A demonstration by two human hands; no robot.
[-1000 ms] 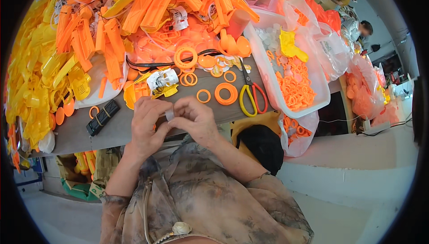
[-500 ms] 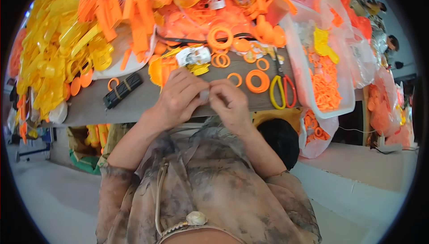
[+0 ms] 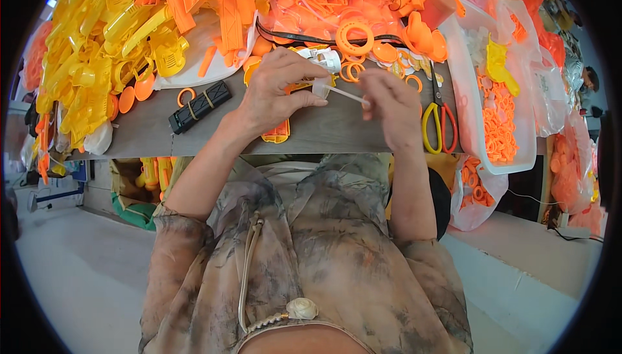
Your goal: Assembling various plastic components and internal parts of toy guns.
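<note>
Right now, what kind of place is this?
Probably a small workshop for plastic parts: there are heaped glossy yellow plastic parts, a white rectangular plastic tray holding small orange plastic pieces, and yellow-and-red-handled metal scissors.

Small translucent piece [image 3: 321, 88], thin whitish strip [image 3: 345, 93] slanting down rightward.

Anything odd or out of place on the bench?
Possibly one thing: a yellow pistol-shaped plastic part sits in the white rectangular plastic tub with small orange plastic rings. It's the only yellow piece visible there, so it may be misplaced.
</note>
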